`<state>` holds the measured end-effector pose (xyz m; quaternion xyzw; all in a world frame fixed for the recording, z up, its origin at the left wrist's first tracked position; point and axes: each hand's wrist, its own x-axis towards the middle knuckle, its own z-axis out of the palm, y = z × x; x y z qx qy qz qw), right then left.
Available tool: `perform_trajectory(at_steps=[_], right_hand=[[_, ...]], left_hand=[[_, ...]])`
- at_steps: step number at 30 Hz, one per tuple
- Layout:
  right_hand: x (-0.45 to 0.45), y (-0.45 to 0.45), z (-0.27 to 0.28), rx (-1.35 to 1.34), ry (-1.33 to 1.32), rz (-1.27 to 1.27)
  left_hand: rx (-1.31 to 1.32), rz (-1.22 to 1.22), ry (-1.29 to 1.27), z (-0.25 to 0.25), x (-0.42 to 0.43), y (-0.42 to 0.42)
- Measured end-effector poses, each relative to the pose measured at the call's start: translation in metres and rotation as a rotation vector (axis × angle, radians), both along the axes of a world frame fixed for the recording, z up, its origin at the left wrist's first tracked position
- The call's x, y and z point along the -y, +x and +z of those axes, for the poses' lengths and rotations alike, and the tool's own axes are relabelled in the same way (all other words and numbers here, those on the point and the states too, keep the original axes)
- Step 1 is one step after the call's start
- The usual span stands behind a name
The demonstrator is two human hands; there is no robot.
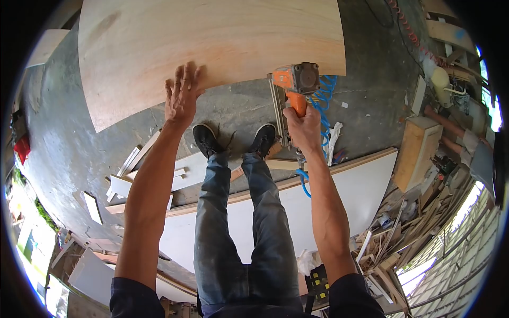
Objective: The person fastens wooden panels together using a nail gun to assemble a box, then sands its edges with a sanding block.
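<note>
A large plywood sheet [212,37] spans the top of the view, its near edge facing me. My left hand [182,98] lies flat on that near edge, fingers spread. My right hand [305,127] is wrapped round the orange handle of a nail gun [286,79]. The tool's dark round head sits over the near right part of the sheet, and its long magazine points down towards the floor. Whether its nose touches the wood I cannot tell. A coiled blue air hose [326,100] hangs beside the tool and joins it below my hand.
Behind my shoes [207,139] lies a long white panel [238,222] with a wooden edge. Offcuts [132,164] litter the floor at left. Scrap wood [424,217] is heaped at right, near a wooden box [419,151] and another person's arm [445,122]. A red coiled hose [408,26] runs at top right.
</note>
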<state>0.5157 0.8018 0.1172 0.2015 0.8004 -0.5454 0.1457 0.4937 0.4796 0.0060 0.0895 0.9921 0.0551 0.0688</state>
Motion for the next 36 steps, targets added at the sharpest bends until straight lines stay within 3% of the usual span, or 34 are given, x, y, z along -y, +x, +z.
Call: perform_trajectory(at_steps=[24,36], right_hand=[[0.014,0.009,-0.009,-0.003,-0.001,-0.035],[0.072,0.016,-0.002,0.014,-0.026,0.065]], left_hand=[[0.038,0.013,0.011,0.001,-0.003,-0.001],[-0.091,0.002,0.184,0.007,0.017,0.003]])
